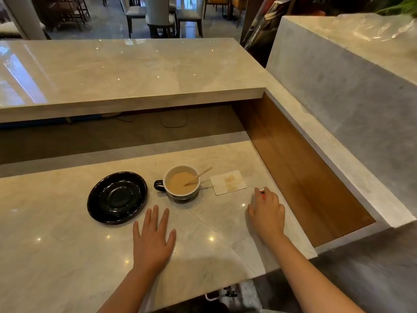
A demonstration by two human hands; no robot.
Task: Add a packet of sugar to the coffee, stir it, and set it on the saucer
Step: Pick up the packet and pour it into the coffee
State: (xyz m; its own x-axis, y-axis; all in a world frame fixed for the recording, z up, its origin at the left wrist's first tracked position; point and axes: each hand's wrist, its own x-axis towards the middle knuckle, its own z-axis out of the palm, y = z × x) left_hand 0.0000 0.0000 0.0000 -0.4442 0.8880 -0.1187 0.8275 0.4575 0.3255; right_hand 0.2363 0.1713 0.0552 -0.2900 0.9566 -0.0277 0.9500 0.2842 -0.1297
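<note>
A dark cup (181, 183) of light brown coffee stands on the marble counter, handle to the left, with a wooden stirrer (199, 176) leaning in it. A black saucer (117, 197), with nothing on it, lies just left of the cup. My left hand (153, 236) rests flat on the counter in front of the cup, fingers spread. My right hand (267, 210) lies to the right of the cup, its fingers over a red and white sugar packet (262, 192) that is mostly hidden. Whether the packet is gripped or only touched does not show.
A stained white napkin (228, 182) lies right of the cup. A wooden side wall (291, 161) bounds the counter on the right, and a raised marble bar top (135, 71) runs across behind. The counter's front edge is near my forearms.
</note>
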